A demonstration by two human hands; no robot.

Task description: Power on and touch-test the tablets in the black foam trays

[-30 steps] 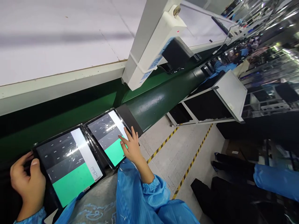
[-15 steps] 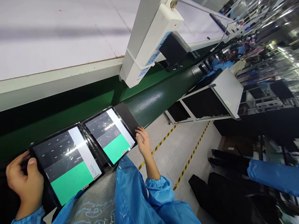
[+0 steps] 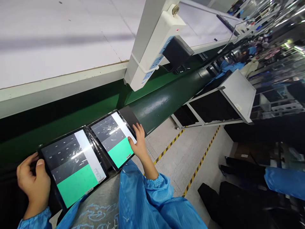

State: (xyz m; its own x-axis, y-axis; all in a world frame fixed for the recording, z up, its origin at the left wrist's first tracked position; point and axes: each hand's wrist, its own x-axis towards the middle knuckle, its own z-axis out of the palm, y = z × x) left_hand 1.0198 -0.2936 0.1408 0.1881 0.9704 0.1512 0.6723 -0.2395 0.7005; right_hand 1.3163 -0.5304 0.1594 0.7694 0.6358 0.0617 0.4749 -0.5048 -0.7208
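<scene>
Two tablets in clear film lie side by side on a dark surface in front of me. The left tablet (image 3: 76,162) shows a calculator-like keypad, a large green area and a white strip with writing. The smaller right tablet (image 3: 113,140) has a similar screen. My left hand (image 3: 34,181), fingers curved and apart, rests by the left tablet's outer edge. Over the right edge of the right tablet is my right hand (image 3: 138,143), its fingers extended and its thumb above the screen. Whether the thumb touches the screen, I cannot tell.
A power strip (image 3: 154,47) with a black adapter (image 3: 178,52) is fixed to a post of the white bench (image 3: 71,71). The green conveyor belt (image 3: 162,98) runs to the upper right. A white-framed cart (image 3: 238,92) stands beyond yellow-black floor tape (image 3: 202,159).
My right hand has moved left, from beside the right tablet to over its edge. My left hand stays by the left tablet. The whole view has shifted slightly.
</scene>
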